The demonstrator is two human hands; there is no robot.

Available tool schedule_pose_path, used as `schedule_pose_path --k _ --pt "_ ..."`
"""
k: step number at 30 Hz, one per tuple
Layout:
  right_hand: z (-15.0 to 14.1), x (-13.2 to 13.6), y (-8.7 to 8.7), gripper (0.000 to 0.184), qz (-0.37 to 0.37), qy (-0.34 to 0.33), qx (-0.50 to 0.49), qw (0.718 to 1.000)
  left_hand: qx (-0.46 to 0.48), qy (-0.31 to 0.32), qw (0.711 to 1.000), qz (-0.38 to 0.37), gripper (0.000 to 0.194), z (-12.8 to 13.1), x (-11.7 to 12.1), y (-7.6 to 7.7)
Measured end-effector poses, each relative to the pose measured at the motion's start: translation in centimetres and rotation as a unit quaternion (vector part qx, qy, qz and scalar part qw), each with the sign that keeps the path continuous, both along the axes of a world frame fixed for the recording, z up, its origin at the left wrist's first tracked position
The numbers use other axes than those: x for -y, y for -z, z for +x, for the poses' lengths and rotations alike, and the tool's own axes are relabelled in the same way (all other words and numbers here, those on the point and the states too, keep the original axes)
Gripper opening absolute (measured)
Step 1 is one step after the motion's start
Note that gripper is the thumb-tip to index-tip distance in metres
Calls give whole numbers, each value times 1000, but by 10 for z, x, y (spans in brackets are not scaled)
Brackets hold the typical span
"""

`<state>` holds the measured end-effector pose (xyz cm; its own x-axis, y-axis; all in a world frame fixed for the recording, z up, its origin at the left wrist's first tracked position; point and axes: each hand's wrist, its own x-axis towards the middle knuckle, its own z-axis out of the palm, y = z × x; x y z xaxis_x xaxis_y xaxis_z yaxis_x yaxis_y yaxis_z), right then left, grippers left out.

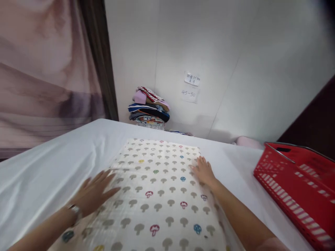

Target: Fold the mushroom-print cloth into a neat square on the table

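Observation:
A white cloth (163, 188) printed with grey and coloured mushrooms lies spread flat in front of me, its near end running out of the picture. My left hand (92, 191) rests on its left edge, palm down with the fingers stretched out. On that wrist is a silvery band (75, 211). At the cloth's right edge, farther off, my right hand (204, 170) lies palm down, fingers extended. Neither hand grips anything that I can see. Under the cloth is a table covered in a white sheet (62, 157).
A red plastic basket (300, 184) stands on the right side. Beyond the far edge is a stack of folded fabrics (149, 108) against the white wall (222, 52), where paper notes (192, 78) hang. A pinkish curtain (47, 69) hangs at the left.

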<state>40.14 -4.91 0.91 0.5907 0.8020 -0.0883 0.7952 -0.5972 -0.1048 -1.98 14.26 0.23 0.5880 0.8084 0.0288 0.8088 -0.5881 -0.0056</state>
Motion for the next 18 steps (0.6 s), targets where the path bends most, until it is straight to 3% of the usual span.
schedule_pose_path --k 2,5,8,13,18 --pt "14 -16 8 68 6 14 11 1000 -4 49 999 -5 63 22 -9 -7" --pt "35 -27 30 66 16 21 14 1000 11 32 999 -23 66 36 -21 -4" --pt "49 -27 47 67 26 14 23 999 23 19 997 -65 71 34 -24 4" --pt "49 -41 42 68 24 10 57 998 30 -15 996 -80 69 50 -33 -2" --pt "54 -76 38 68 35 -27 52 998 43 16 998 -50 73 97 -75 -7"
